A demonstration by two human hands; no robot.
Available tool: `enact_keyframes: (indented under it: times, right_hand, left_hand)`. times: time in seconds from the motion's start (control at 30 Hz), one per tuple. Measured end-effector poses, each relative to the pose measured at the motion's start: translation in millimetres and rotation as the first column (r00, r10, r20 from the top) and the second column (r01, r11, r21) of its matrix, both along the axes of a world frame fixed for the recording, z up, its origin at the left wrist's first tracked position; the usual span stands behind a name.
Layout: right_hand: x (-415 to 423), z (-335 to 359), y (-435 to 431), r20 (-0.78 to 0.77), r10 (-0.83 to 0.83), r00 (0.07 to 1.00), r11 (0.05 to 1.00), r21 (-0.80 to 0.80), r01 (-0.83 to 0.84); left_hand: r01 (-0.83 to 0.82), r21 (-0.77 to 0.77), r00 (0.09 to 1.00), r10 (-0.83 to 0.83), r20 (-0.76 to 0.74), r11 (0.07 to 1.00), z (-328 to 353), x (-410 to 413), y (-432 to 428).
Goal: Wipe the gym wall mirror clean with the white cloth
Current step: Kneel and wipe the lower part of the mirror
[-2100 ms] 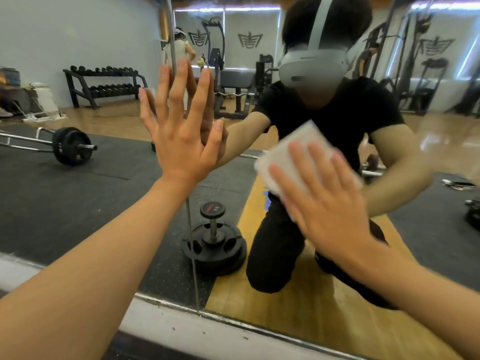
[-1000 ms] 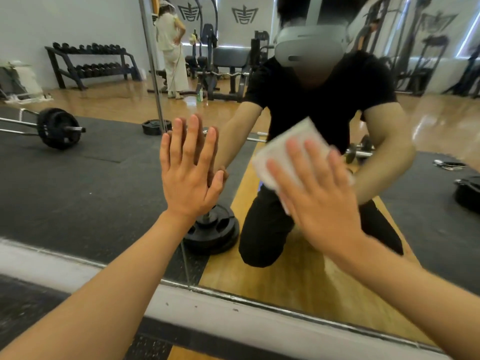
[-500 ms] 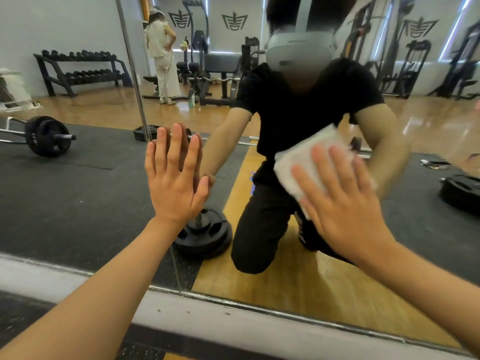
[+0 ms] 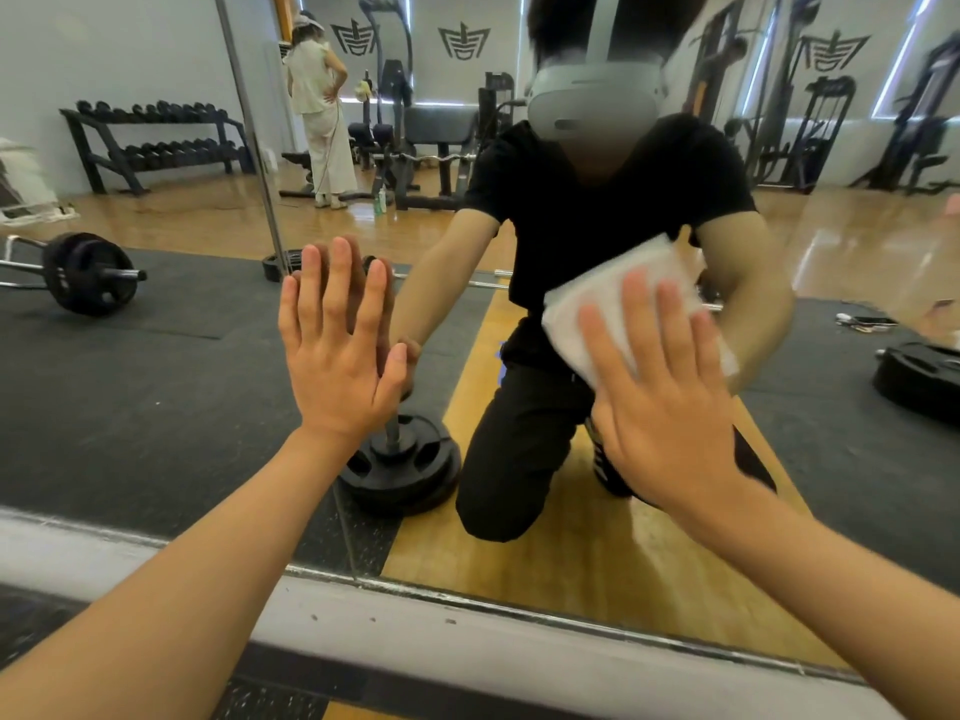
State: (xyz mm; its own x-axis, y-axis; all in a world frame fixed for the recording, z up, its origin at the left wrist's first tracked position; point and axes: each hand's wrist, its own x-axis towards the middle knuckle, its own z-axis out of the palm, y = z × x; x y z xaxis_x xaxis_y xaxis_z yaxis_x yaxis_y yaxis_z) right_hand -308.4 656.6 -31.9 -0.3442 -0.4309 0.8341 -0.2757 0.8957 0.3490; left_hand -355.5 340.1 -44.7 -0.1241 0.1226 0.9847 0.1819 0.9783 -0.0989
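With our right hand [image 4: 670, 407] pressing the white cloth [image 4: 597, 314] flat-fingered and our left hand [image 4: 337, 366] spread open on the mirror [image 4: 156, 407] beside it, we should overlap strokes evenly.

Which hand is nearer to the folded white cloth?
Right. The right hand presses flat on the folded white cloth against the wall mirror. The left hand rests flat on the mirror, apart, to the cloth's left.
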Motion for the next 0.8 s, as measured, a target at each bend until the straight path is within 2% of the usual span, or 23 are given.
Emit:
enact_keyframes:
  times: [0.1,0.17,0.23,0.33,0.43,0.47,0.53,0.63,0.7,0.8]
  right_hand:
    - [6.3,-77.8,21.7,0.089,-0.048,0.995,0.972,0.236,0.026]
    - [10.7,-87.8,30.7,0.127,-0.053,0.99,0.951,0.309,0.011]
    - [8.5,-61.0,24.2,0.106,-0.025,0.994,0.959,0.283,-0.006]
    - [-0.8,-2.9,-5.0,0.015,-0.006,1.0,0.997,0.083,0.005]
    - [-6.6,-1.2,-22.5,-0.03,-0.007,1.0,0.999,-0.032,0.006]
    - [-6.9,-21.9,-22.5,-0.04,-0.007,0.999,1.0,-0.017,0.006]
    - [-5.1,-87.6,-14.7,-0.037,0.0,0.999,0.992,0.128,0.005]
    - [10.7,-169.5,3.8,0.108,-0.036,0.993,0.935,0.354,-0.004]
    - [14.5,-171.3,3.5,0.162,-0.019,0.987,0.922,0.384,-0.045]
    - [-1.9,-115.5,-27.4,0.072,0.08,0.994,0.939,0.33,-0.099]
  left_hand:
    - [-0.007,-0.014,1.0,0.007,0.003,1.0,0.8,0.2,0.0]
    - [-0.001,-0.017,1.0,0.001,-0.003,1.0,1.0,0.6,0.0]
    - [0.003,-0.017,1.0,-0.004,-0.009,1.0,1.4,0.3,0.7]
    - [0.005,-0.012,1.0,-0.005,-0.006,1.0,2.7,0.8,2.1]
    - [0.008,-0.019,1.0,-0.008,0.001,1.0,2.9,0.5,3.2]
    - [0.009,-0.022,1.0,-0.009,0.005,1.0,2.5,0.4,3.4]
    - [0.008,-0.025,1.0,-0.008,0.009,1.0,1.5,0.5,2.7]
    - [0.0,-0.024,1.0,0.001,0.016,1.0,1.2,1.5,2.3]
    - [-0.008,-0.016,1.0,0.009,0.017,1.0,1.6,1.7,3.2]
    - [-0.018,-0.002,1.0,0.018,0.02,1.0,1.4,1.8,4.9]
